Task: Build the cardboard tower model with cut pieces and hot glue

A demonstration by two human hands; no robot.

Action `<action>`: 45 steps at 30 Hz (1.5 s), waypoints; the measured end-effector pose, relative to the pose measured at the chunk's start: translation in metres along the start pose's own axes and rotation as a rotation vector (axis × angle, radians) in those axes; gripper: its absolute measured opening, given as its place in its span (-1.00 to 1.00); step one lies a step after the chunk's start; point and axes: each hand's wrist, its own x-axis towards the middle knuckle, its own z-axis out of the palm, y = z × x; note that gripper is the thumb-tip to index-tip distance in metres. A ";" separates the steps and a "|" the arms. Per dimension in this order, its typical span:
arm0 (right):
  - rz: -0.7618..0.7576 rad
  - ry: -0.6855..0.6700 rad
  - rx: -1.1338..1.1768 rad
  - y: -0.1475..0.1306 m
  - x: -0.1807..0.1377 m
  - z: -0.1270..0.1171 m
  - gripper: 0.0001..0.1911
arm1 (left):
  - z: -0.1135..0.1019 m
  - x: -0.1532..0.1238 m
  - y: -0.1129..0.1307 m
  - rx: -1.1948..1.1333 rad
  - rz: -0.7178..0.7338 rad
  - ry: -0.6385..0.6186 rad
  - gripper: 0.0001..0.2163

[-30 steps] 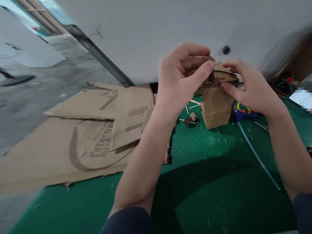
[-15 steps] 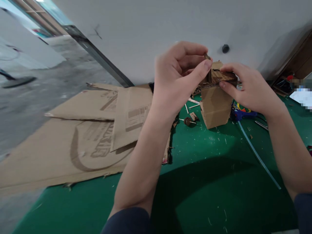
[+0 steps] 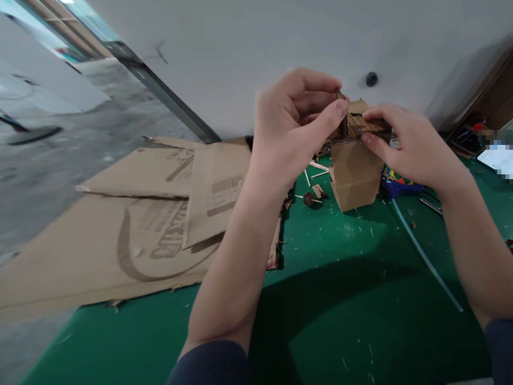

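Note:
A small cardboard box (image 3: 356,174) stands upright on the green tabletop, with a dark brown striped cardboard piece (image 3: 358,126) across its top. My left hand (image 3: 306,115) pinches a narrow brown cardboard strip (image 3: 343,125) between thumb and fingers at the left of that top. On the other side, my right hand (image 3: 409,141) grips the brown piece, thumb at its front edge and fingers over it. How the strip and the piece join is hard to make out. Left of the box lies a small brown wheel-like roll on a thin white stick (image 3: 308,199).
Flat cardboard sheets (image 3: 160,224) cover the table's left side and overhang its edge. Behind the right hand lie a blue glue gun (image 3: 401,188) and a long clear glue stick (image 3: 427,256). Thin sticks and scraps (image 3: 318,175) are near the box. A white wall (image 3: 240,53) rises behind.
Both hands stay in almost the same place on the cardboard pieces. The whole view has shifted very slightly; nothing else visibly differs.

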 end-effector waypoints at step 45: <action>0.025 -0.083 -0.069 -0.008 0.000 -0.005 -0.77 | -0.002 0.000 -0.002 -0.040 0.087 -0.116 -0.83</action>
